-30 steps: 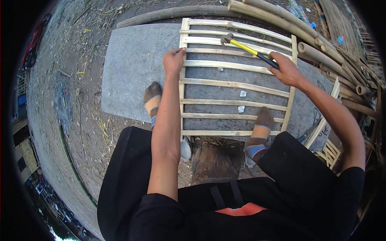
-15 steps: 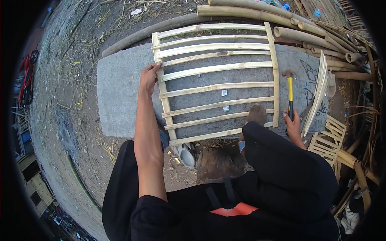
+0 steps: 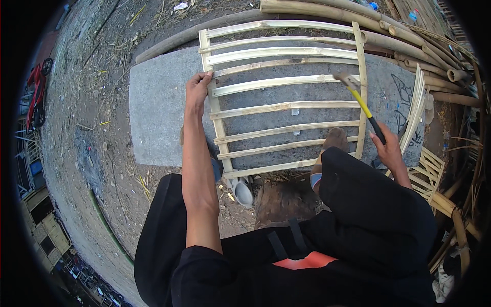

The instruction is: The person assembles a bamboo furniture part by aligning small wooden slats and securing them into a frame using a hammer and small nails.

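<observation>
A ladder-like frame of pale bamboo slats (image 3: 286, 107) lies over a grey concrete slab (image 3: 158, 112), its cross slats joined to two side strips. My left hand (image 3: 198, 92) grips the left side strip between thumb and fingers, about a third of the way down from the far end. In my right hand (image 3: 389, 148) is a hammer (image 3: 366, 108) with a yellow and black handle. Its head is raised over the frame's right part, near the right side strip. My foot (image 3: 335, 140) rests at the frame's near right corner.
Bamboo poles (image 3: 317, 18) are stacked beyond the slab and to the right. Loose bamboo strips (image 3: 413, 110) lean at the slab's right end, above a smaller slatted piece (image 3: 431, 169). A grey shoe (image 3: 241, 192) and a wooden block (image 3: 284, 202) are near my legs.
My right hand has lifted the hammer and swung its head left, from beside the frame to over its right part. The left hand keeps its hold on the side strip.
</observation>
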Motion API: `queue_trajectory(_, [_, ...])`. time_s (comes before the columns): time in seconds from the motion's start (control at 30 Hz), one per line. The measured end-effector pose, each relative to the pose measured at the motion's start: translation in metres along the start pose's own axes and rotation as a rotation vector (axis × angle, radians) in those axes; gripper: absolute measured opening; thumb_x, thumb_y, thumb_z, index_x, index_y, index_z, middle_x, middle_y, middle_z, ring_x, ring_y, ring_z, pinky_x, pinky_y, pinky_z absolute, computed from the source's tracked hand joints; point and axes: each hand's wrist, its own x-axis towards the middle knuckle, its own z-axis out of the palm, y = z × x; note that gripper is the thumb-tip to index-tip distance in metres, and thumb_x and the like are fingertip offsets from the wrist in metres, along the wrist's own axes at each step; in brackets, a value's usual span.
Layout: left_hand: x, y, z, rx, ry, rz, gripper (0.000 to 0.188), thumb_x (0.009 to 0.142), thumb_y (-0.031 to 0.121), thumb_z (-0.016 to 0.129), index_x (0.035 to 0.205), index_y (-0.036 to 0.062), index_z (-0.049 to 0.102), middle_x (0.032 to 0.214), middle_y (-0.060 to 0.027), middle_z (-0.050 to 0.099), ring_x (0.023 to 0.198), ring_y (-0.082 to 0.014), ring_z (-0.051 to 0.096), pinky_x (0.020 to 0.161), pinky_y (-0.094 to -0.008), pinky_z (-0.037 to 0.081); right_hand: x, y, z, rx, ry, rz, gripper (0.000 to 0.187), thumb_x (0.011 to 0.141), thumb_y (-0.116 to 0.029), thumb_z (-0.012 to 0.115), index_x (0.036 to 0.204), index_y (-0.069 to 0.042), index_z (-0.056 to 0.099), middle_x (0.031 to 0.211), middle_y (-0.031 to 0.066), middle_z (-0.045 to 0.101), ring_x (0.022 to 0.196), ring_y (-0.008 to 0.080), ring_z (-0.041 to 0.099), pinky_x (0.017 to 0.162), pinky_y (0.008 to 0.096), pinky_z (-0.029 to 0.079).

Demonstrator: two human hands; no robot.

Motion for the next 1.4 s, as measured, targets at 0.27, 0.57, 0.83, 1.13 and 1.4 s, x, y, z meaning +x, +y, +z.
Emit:
queue_trajectory(0.27, [-0.006,0.003,0.004,-0.012,-0.023,-0.003,0.024,0.094,0.027,0.065,0.1,0.0037,0.068,0.085,-0.0064,0.071,0.079,-0.0129,0.063,0.076,-0.028,0.046,0.091,-0.027,0.045,-0.233,-0.304,-0.402,0.036,0.091,-0.023,0.063,0.125,-0.012,0.06,0.105,0.0135,0.068,0.09,0.0362,0.065,0.076,0.0438,0.052])
queue_trajectory(0.57, [-0.005,0.002,0.001,0.021,0.006,-0.004,0.023,0.094,0.026,0.065,0.101,0.0043,0.068,0.089,-0.0048,0.07,0.079,-0.0128,0.061,0.079,-0.0278,0.046,0.135,-0.034,0.083,-0.18,-0.36,-0.508,0.037,0.093,-0.024,0.06,0.128,-0.013,0.058,0.1,0.0133,0.066,0.088,0.0359,0.064,0.073,0.0464,0.051])
queue_trajectory(0.83, [-0.007,0.002,0.005,-0.082,-0.078,-0.144,0.02,0.097,0.026,0.061,0.104,0.0078,0.063,0.098,-0.0055,0.067,0.094,-0.0167,0.06,0.081,-0.0348,0.049,0.148,-0.089,0.14,0.059,-0.47,-0.455,0.036,0.093,-0.025,0.06,0.125,-0.009,0.061,0.103,0.0184,0.068,0.092,0.0393,0.064,0.076,0.0486,0.051])
queue_trajectory(1.13, [-0.008,-0.022,-0.011,-0.402,-0.163,-0.123,0.017,0.098,0.021,0.06,0.102,0.0053,0.06,0.097,-0.0103,0.065,0.085,-0.0197,0.064,0.069,-0.0386,0.058,0.096,-0.062,0.092,0.201,-0.457,-0.401,0.035,0.09,-0.024,0.064,0.119,-0.004,0.066,0.103,0.0216,0.069,0.092,0.0393,0.066,0.081,0.0425,0.051])
queue_trajectory(1.4, [-0.012,-0.015,-0.002,-0.352,-0.142,-0.116,0.017,0.098,0.022,0.059,0.102,0.0054,0.059,0.094,-0.0087,0.066,0.086,-0.0198,0.067,0.069,-0.0384,0.06,0.14,-0.098,0.096,-0.003,-0.686,-0.183,0.037,0.094,-0.03,0.06,0.122,-0.006,0.065,0.092,0.0216,0.069,0.089,0.0389,0.066,0.08,0.0429,0.049])
